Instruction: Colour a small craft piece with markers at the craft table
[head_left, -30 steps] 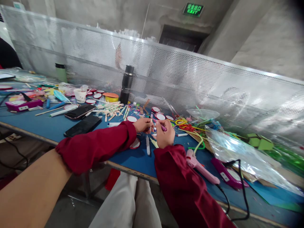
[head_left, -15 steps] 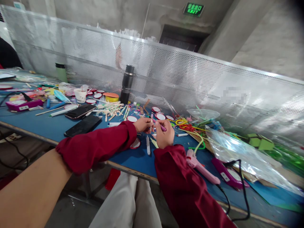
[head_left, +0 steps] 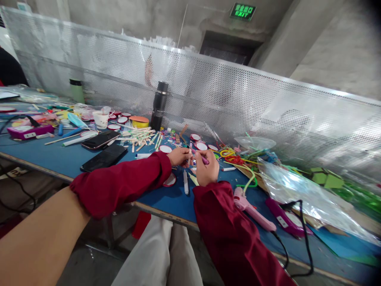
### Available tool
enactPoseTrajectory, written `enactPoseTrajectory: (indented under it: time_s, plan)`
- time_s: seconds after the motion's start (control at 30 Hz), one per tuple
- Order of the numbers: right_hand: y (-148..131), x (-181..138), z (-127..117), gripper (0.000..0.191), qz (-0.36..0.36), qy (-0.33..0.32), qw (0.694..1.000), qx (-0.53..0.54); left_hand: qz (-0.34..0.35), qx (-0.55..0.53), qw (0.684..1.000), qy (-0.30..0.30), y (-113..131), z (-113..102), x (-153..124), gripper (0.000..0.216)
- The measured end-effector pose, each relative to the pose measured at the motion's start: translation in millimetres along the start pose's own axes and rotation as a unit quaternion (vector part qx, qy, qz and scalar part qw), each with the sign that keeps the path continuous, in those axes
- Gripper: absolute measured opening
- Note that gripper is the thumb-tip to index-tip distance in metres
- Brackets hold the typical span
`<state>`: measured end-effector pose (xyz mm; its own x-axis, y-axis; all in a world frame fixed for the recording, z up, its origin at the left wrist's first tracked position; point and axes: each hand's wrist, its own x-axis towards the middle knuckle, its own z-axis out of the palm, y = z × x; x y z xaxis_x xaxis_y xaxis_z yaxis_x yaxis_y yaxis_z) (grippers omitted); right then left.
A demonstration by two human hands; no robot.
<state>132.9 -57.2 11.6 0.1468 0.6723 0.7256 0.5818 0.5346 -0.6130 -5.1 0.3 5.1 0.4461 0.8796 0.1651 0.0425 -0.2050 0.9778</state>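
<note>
My left hand (head_left: 179,156) pinches a small pale stick (head_left: 190,152) upright; its upper end looks purple. In the fingers of my right hand (head_left: 208,170) is a purple marker pen (head_left: 204,160), its front end pointed at the stick. Whether the pen touches the stick is too small to tell. On the blue table just below my hands lies a white marker pen (head_left: 186,183). Left of that pen, partly behind my left sleeve, is a round white disc with a red rim (head_left: 170,180).
A pink glue gun (head_left: 254,213) and a purple power strip (head_left: 287,219) with black cables lie at right, by a clear plastic bag (head_left: 303,190). Two phones (head_left: 104,157), scattered craft sticks (head_left: 138,138) and a black flask (head_left: 159,105) stand left of my hands. A perforated metal screen (head_left: 223,95) runs behind.
Almost nothing differs. Both hands keep the same place and grip, with at most a slight shift of my right hand and the purple marker pen.
</note>
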Motion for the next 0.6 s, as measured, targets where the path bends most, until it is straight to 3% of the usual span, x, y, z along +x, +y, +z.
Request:
enactPoseTrajectory:
  time_s: [0.6]
  plan:
    - [0.2,0.3,0.0,0.021,0.002,-0.017,1.0,0.013,-0.007,0.008,1.0,0.002,2.6,1.7,-1.2,0.019]
